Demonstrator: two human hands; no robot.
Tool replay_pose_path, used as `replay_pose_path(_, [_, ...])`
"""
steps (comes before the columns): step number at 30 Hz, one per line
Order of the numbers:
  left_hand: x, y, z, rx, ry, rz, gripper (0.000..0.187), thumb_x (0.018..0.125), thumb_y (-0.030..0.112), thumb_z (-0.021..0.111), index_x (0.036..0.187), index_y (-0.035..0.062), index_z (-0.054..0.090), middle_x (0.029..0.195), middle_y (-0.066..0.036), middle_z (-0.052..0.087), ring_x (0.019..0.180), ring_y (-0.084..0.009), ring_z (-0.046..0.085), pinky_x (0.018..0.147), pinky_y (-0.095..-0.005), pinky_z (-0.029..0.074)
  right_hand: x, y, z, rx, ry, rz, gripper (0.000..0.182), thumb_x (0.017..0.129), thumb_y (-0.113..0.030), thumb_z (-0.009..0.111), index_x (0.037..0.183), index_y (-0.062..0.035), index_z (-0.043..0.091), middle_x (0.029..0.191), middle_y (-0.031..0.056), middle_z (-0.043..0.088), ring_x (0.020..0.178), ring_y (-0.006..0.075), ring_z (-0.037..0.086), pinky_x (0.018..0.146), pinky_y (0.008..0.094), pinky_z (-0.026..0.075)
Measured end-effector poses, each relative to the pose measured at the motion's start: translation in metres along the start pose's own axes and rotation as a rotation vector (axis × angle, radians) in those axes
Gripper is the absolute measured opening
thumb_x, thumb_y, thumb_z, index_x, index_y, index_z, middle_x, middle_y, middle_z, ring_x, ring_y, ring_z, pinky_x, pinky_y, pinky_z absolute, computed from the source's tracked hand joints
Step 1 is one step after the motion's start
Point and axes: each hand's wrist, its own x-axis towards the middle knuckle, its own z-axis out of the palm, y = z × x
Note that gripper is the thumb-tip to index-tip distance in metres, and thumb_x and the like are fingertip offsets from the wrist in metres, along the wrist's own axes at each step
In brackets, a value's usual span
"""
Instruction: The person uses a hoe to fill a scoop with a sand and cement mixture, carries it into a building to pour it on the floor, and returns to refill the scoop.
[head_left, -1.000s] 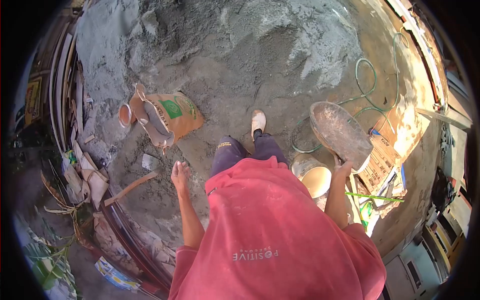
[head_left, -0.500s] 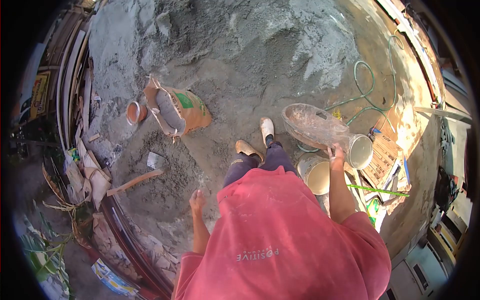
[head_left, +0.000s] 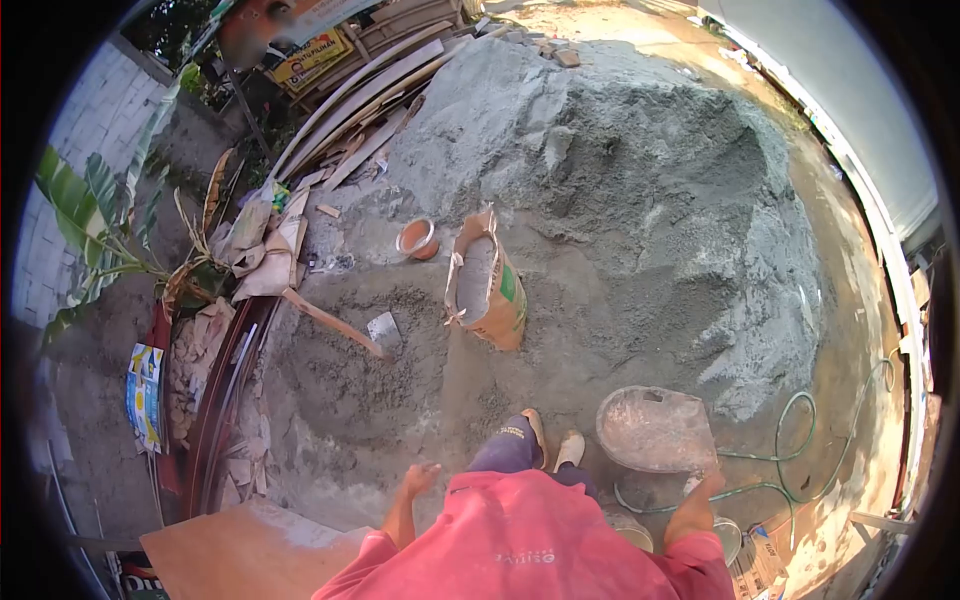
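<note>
The right hand point(head_left: 703, 486) grips the near rim of a shallow, mortar-crusted pan point(head_left: 655, 428), fingers closed over the edge, and holds it out low in front of the right leg, its hollow facing up and toward the camera. The left hand point(head_left: 420, 478) hangs free at the person's side with the fingers loosely spread; it seems to hold nothing, though it is small and soft in this view. Both feet stand on trodden grey ground just left of the pan. Ahead of them an open cement bag point(head_left: 487, 283) stands upright, its mouth gaping, with 1 orange bowl point(head_left: 416, 238) a little beyond it to the left. Left of the bag a hoe point(head_left: 342, 325) lies flat, its blade toward the bag and its wooden handle pointing away toward a heap of torn sacks and boards. Behind the bag and to the right rises a large sand pile point(head_left: 640, 180), filling most of the far ground. A green hose point(head_left: 800, 440) loops over the bare floor right of the pan. The open walking room is the flattened strip between the hoe, the bag and the pan; the left edge is closed in by curved metal bars point(head_left: 215, 400) and rubble.
</note>
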Motion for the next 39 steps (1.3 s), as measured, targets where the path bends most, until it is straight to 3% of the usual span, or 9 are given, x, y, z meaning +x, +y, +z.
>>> replay_pose_path(4, [-0.005, 0.004, 0.027, -0.043, 0.194, 0.155, 0.053, 0.083, 0.036, 0.063, 0.122, 0.0007, 0.055, 0.092, -0.012, 0.068, 0.074, -0.0152, 0.065, 0.059, -0.0295, 0.052, -0.053, -0.007, 0.022, -0.339, 0.229, -0.322, 0.037, 0.074, -0.030, 0.069, 0.093, 0.0023, 0.064, 0.084, 0.0180, 0.065, 0.069, 0.0339, 0.064, 0.060, 0.0463, 0.053])
replay_pose_path(9, [-0.004, -0.006, 0.060, -0.191, 0.186, 0.159, 0.054, 0.082, 0.036, 0.064, 0.122, -0.0002, 0.055, 0.091, -0.011, 0.068, 0.073, -0.0161, 0.065, 0.056, -0.0288, 0.052, -0.031, 0.086, 0.071, -0.221, -0.392, -0.206, 0.018, 0.079, -0.024, 0.066, 0.078, -0.0065, 0.060, 0.072, 0.0104, 0.059, 0.057, 0.0250, 0.059, 0.043, 0.0382, 0.051])
replay_pose_path(14, [0.000, -0.022, 0.075, -0.206, 0.178, 0.176, 0.055, 0.082, 0.035, 0.064, 0.120, -0.0037, 0.055, 0.091, -0.013, 0.067, 0.074, -0.0173, 0.066, 0.052, -0.0288, 0.052, -0.108, 0.105, 0.100, -0.133, -0.485, -0.015, 0.019, 0.080, -0.021, 0.067, 0.091, -0.0080, 0.059, 0.072, 0.0064, 0.058, 0.054, 0.0230, 0.056, 0.043, 0.0352, 0.047])
replay_pose_path(19, [-0.005, -0.022, 0.088, -0.311, 0.214, 0.181, 0.054, 0.082, 0.035, 0.063, 0.118, -0.0046, 0.056, 0.092, -0.015, 0.067, 0.079, -0.0195, 0.066, 0.058, -0.0306, 0.053, -0.024, 0.138, 0.110, 0.199, -1.126, 0.059, 0.025, 0.083, -0.022, 0.064, 0.104, -0.0105, 0.055, 0.075, 0.0083, 0.059, 0.056, 0.0250, 0.060, 0.043, 0.0382, 0.051])
replay_pose_path(22, [0.021, -0.046, 0.098, -0.210, 0.296, 0.237, 0.054, 0.080, 0.037, 0.062, 0.114, -0.0053, 0.058, 0.102, -0.021, 0.065, 0.092, -0.0273, 0.065, 0.078, -0.0359, 0.052, -0.059, 0.071, 0.097, -0.245, -0.619, -0.118, 0.025, 0.083, -0.020, 0.063, 0.104, -0.0089, 0.056, 0.073, 0.0083, 0.060, 0.057, 0.0250, 0.061, 0.045, 0.0376, 0.052])
replay_pose_path(28, [0.030, -0.067, 0.107, -0.016, 0.368, 0.223, 0.047, 0.083, 0.031, 0.063, 0.117, -0.0005, 0.058, 0.101, -0.014, 0.066, 0.081, -0.0207, 0.065, 0.057, -0.0318, 0.055, -0.050, 0.001, 0.061, -0.299, -0.413, -0.258, 0.023, 0.082, -0.019, 0.062, 0.103, -0.0074, 0.061, 0.081, 0.0099, 0.063, 0.060, 0.0249, 0.062, 0.052, 0.0381, 0.053])
replay_pose_path(30, [0.029, -0.076, 0.109, -0.126, 0.343, 0.235, 0.048, 0.080, 0.038, 0.060, 0.108, -0.0015, 0.063, 0.102, -0.024, 0.064, 0.101, -0.0337, 0.061, 0.086, -0.0381, 0.048, -0.054, -0.005, 0.058, -0.243, -0.384, -0.259, 0.020, 0.082, -0.018, 0.062, 0.098, -0.0063, 0.061, 0.075, 0.0085, 0.062, 0.055, 0.0224, 0.060, 0.047, 0.0359, 0.051])
replay_pose_path(37, [0.060, -0.104, 0.109, -0.542, 0.171, 0.141, 0.041, 0.082, 0.034, 0.061, 0.106, 0.0014, 0.065, 0.093, -0.021, 0.067, 0.087, -0.0318, 0.065, 0.076, -0.0374, 0.049, -0.072, 0.029, 0.084, -0.264, -0.499, -0.234, 0.020, 0.083, -0.018, 0.058, 0.101, -0.0089, 0.061, 0.082, 0.0101, 0.064, 0.062, 0.0264, 0.063, 0.049, 0.0381, 0.052])
replay_pose_path(39, [0.045, -0.090, 0.106, -0.229, 0.455, 0.271, 0.042, 0.082, 0.039, 0.061, 0.094, -0.0006, 0.066, 0.079, -0.020, 0.066, 0.075, -0.0305, 0.063, 0.070, -0.0379, 0.048, -0.073, 0.056, 0.096, -0.251, -0.537, -0.150, 0.019, 0.083, -0.018, 0.058, 0.100, -0.0094, 0.061, 0.081, 0.0098, 0.063, 0.062, 0.0269, 0.063, 0.049, 0.0381, 0.052])
